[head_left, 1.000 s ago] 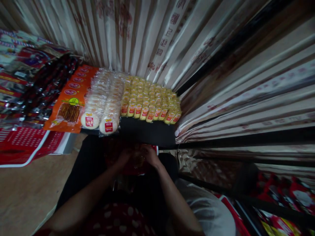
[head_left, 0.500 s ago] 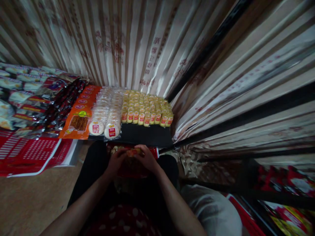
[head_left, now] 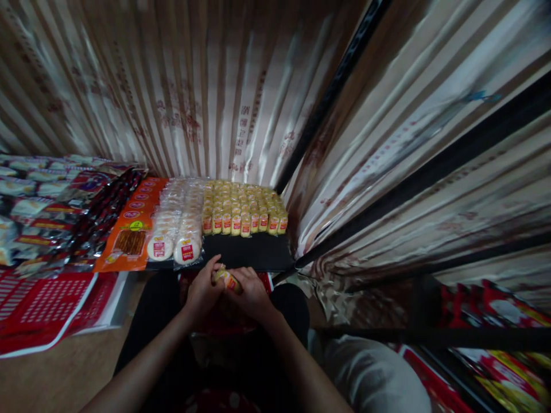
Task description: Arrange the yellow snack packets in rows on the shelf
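A small yellow wrapped snack cake (head_left: 228, 279) with a red and white label is held between my two hands. My left hand (head_left: 205, 288) has its fingers closed on one end of it. Around the other end, my right hand (head_left: 253, 292) is closed as well. Both hands are above a red basket (head_left: 224, 321) between my knees, its contents dark. Just ahead, on the black shelf (head_left: 247, 252), stand rows of similar yellow wrapped snack cakes (head_left: 243, 206). Beside them on the left lie two rows of round white packaged cakes (head_left: 187, 250).
An orange snack packet (head_left: 129, 226) and stacked dark packets (head_left: 99, 201) lie further left on the shelf. Below is a red perforated basket (head_left: 38, 304). Pleated curtain (head_left: 193, 86) and black poles (head_left: 336, 92) stand behind and right. Red packages (head_left: 512, 304) fill a rack at right.
The view has tilted up and shifted slightly right. Both hands have closed in around the yellow snack cake, which is now turned with its label slanting between them.
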Demonstrator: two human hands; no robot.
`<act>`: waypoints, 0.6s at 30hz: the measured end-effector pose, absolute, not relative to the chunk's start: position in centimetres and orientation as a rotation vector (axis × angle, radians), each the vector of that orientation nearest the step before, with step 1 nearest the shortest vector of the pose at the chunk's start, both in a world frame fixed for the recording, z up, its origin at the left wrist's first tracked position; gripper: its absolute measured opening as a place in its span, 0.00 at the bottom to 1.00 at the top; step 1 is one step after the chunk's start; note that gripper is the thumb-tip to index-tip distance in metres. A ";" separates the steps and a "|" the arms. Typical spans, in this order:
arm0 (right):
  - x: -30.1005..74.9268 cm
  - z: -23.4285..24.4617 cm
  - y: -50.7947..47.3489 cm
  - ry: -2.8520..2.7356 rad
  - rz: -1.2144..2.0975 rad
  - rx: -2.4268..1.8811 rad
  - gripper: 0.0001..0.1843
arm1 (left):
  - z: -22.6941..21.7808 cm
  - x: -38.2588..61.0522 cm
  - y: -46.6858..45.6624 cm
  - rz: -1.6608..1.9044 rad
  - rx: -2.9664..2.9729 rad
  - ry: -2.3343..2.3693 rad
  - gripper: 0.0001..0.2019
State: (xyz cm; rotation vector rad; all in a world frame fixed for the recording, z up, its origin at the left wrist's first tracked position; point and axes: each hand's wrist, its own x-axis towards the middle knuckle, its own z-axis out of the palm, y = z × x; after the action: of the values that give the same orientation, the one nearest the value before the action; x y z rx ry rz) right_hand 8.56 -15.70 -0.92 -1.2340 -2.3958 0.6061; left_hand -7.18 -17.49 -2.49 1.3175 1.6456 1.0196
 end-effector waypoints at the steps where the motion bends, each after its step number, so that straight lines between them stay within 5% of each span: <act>1: 8.6 -0.8 -15.6 -2.385 0.587 -1.243 0.20 | -2.2 -7.0 -17.1 1.016 1.365 1.632 0.28; 18: 12.4 -5.2 -7.3 -1.608 0.296 -1.639 0.21 | -1.7 1.5 -9.1 1.109 1.599 1.503 0.21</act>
State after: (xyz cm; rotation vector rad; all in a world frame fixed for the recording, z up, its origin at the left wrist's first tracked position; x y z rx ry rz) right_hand 12.41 -7.27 -5.23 -1.6393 -1.6079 0.2960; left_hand 1.48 -9.08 -1.70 1.5989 1.5031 1.1088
